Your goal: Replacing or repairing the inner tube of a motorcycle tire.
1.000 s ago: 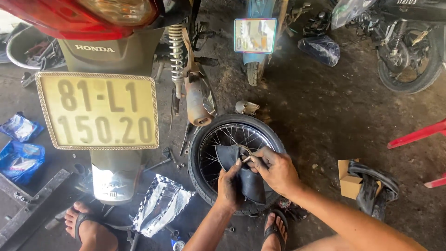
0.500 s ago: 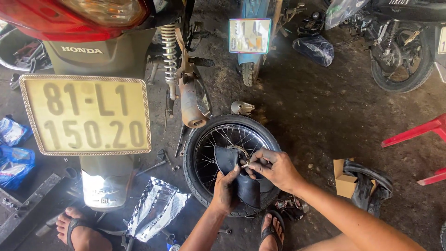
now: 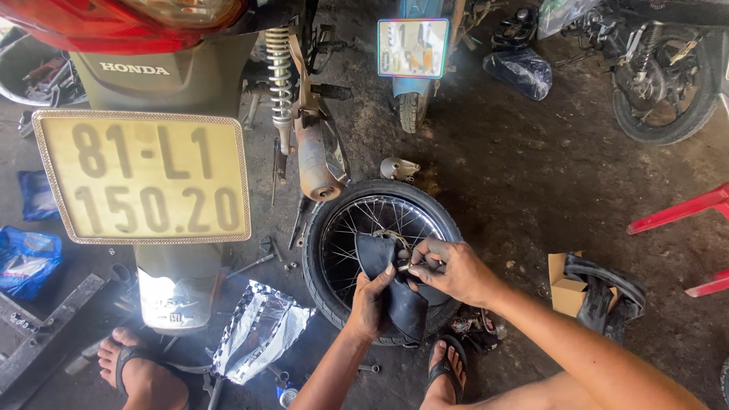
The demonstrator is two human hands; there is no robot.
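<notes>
Reference landmark: the spoked wheel point(image 3: 380, 258), a motorcycle wheel with its tyre mounted, lying flat on the oil-stained concrete floor point(image 3: 516, 190).

Far left of the wheel lie blue plastic bags point(image 3: 26, 258). Nearer, still left of the wheel, stands the rear of a motorcycle point(image 3: 175, 68) with a yellowed number plate point(image 3: 143, 176) and a mudguard beneath it. A sandalled foot point(image 3: 140, 372) rests on the floor below that mudguard. Between the foot and the wheel lies a crumpled silver-and-white wrapper point(image 3: 258, 338). The motorcycle's exhaust pipe point(image 3: 315, 156) ends just above the wheel's upper left rim.

Over the wheel's lower half, a black inner tube point(image 3: 399, 292) is draped in a fold. The left hand point(image 3: 372, 304) grips the fold from below, fingers wrapped closed around the rubber. The right hand point(image 3: 448, 269) sits just right of the hub, fingers pinched narrow on a small metal part at the tube; its exact form cannot be told. The two hands nearly touch.

Below the wheel's lower right edge a second sandalled foot point(image 3: 444, 372) is planted. Right of the wheel lies a small cardboard box point(image 3: 566, 288) with a folded black tyre point(image 3: 607, 292) against it. Further right, red plastic legs point(image 3: 676, 212) enter the view.
</notes>
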